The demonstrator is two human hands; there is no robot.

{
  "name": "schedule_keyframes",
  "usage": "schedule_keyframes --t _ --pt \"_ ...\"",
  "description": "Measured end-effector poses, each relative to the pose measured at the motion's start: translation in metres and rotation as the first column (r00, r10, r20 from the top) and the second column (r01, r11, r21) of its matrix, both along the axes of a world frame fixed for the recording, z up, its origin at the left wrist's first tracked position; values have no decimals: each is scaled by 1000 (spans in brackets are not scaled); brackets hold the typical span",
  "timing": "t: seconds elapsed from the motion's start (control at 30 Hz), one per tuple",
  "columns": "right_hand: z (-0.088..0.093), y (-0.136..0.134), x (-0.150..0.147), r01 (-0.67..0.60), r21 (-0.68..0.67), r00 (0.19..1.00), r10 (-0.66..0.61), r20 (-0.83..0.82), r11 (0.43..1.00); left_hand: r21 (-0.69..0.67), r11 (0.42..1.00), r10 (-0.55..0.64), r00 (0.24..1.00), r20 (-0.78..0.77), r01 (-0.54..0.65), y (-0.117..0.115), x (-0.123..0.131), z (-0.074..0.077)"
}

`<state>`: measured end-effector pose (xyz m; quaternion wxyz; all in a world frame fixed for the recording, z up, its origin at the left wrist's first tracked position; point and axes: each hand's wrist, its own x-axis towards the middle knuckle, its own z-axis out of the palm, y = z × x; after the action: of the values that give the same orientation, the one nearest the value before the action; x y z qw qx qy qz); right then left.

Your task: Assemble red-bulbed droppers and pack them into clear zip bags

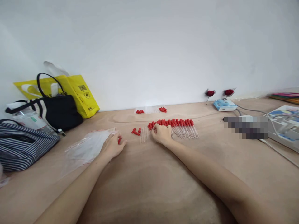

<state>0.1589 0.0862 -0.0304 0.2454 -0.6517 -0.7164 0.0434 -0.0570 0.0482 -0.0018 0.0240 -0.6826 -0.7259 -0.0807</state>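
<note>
My left hand (114, 145) rests by the edge of a clear zip bag pile (94, 143), fingers curled around a red rubber bulb (119, 141) that shows partly between them. A few loose red bulbs (135, 132) lie to its right, beside several bare thin glass tubes (144, 135). My right hand (161, 133) is closed in a pinch on a dropper at the left end of a row of red-capped droppers (184, 126). That dropper's tube is mostly hidden by my fingers. The row's droppers lie side by side, bulbs away from me and tubes slanting toward me.
Against the wall lies another clear bag (150, 109) with red bulbs at both ends. A striped bag (25, 146), black handbag (62, 112) and yellow bag (86, 96) crowd the left. On the right are a blue tissue pack (225, 105), cables and a white box (286, 124).
</note>
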Motion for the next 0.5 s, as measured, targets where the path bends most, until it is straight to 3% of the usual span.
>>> schedule_keyframes --t 0.23,0.5 --pt "12 -6 -15 -34 -18 996 35 83 999 -26 999 31 989 -142 -35 -1 -2 -1" --pt "20 -7 -38 -121 -156 975 147 169 980 49 999 35 968 -250 -23 -8 4 1"
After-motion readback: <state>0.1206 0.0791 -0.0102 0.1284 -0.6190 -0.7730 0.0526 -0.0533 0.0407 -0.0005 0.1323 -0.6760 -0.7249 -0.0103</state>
